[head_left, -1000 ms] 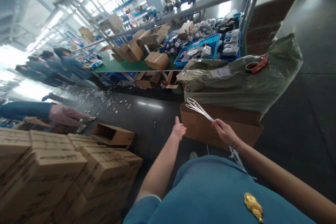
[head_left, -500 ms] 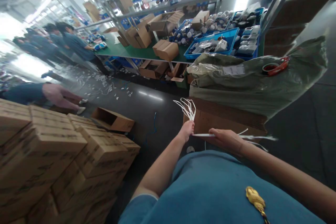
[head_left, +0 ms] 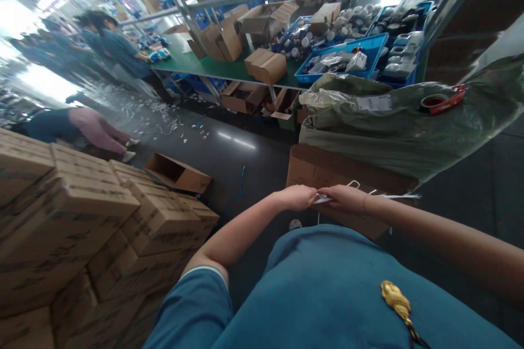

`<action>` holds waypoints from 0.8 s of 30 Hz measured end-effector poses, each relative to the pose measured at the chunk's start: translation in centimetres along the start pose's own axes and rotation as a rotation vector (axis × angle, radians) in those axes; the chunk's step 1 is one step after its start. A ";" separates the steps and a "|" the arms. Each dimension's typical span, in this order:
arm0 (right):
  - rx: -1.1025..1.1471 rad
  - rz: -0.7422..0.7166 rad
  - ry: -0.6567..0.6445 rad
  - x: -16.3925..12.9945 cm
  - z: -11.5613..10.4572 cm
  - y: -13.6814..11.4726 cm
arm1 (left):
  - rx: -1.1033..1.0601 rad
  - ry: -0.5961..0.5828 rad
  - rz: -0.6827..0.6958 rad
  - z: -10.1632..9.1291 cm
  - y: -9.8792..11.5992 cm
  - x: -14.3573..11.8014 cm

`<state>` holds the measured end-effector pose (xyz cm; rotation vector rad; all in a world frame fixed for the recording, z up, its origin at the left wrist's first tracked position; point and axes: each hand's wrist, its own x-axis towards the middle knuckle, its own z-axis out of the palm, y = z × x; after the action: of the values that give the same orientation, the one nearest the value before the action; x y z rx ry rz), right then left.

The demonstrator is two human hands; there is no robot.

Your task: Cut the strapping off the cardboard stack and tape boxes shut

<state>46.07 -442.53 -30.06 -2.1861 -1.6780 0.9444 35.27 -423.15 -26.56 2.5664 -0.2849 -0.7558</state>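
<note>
My left hand [head_left: 300,197] and my right hand [head_left: 343,198] meet in front of my body, fingertips almost touching. Both are closed on a bundle of thin white cords [head_left: 321,198], a short piece of which shows between them. More of the white cord trails past my right wrist, and a small loop rises above that hand. An open-looking brown cardboard box [head_left: 309,166] stands just below and beyond the hands. How the cords run inside my fingers is hidden.
Stacked cartons [head_left: 94,196] rise at the left, beside an empty box [head_left: 180,173] on the floor. A plastic-wrapped bundle [head_left: 360,131] carries a red tape dispenser [head_left: 444,100]. Behind it, a green bench [head_left: 204,68] holds blue bins [head_left: 341,57]. Co-workers [head_left: 118,46] stand far left; another person [head_left: 94,122] bends over.
My left hand has moved right, up to my right hand, and turned. The looped white ends that stood up above the left hand no longer show there. The view has shifted slightly.
</note>
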 end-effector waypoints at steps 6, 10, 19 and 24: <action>-0.102 0.064 0.073 0.2 -0.6 -0.8 | -0.601 0.248 -0.034 1.0 -1.0 -0.3; -0.117 0.079 0.108 0.0 -2.4 -0.9 | -1.404 0.359 -0.071 1.7 -1.0 -0.6; 0.367 0.109 -0.143 1.8 -4.9 -0.4 | -0.836 -0.013 0.017 -1.2 0.7 -3.3; 0.625 0.169 -0.302 3.7 -4.6 0.5 | -0.179 -0.005 -0.148 -3.0 1.1 -2.1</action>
<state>49.76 -438.34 -28.05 -1.8310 -1.0848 1.6463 35.10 -422.35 -22.81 2.4354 -0.0269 -0.8021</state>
